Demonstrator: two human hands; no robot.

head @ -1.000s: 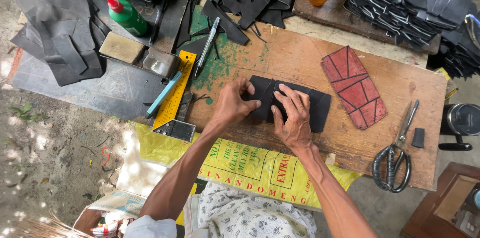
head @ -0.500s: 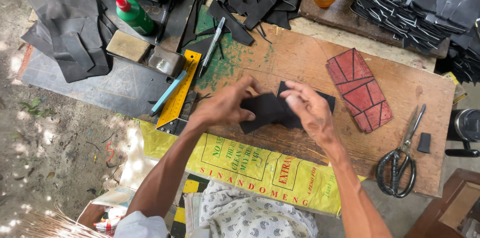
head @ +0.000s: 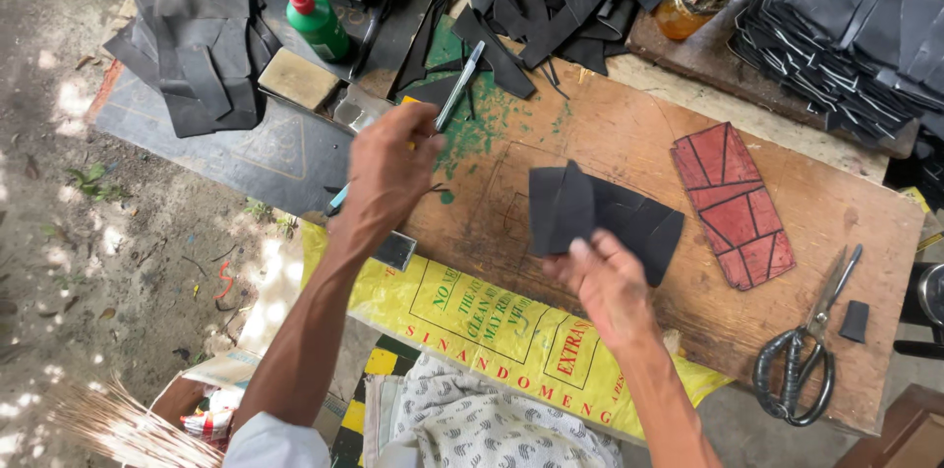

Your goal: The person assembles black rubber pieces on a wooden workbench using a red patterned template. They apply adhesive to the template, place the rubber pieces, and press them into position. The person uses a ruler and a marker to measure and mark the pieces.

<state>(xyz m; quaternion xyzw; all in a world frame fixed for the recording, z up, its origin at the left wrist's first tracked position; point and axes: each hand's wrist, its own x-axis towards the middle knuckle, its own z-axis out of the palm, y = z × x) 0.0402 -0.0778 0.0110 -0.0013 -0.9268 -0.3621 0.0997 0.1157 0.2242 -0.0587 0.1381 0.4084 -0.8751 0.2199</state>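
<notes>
Centre of the frame: a wooden work board (head: 629, 148) is laid across the bench.
Black leather piece (head: 600, 217): folded, held just above the board at centre – pinched at its lower edge.
Right hand (head: 605, 281): fingers closed on the leather piece.
Left hand (head: 388, 168): raised left of centre, loosely curled, nothing clearly gripped – a utility knife (head: 457, 85) is seen just beyond it.
Upper left: green glue bottle (head: 315, 21).
Right of centre: red patterned template (head: 733, 203).
Lower right: scissors (head: 806, 350).

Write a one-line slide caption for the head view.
At a wooden board, the right hand holds a black cut piece while the left hand reaches toward a utility knife.
</notes>
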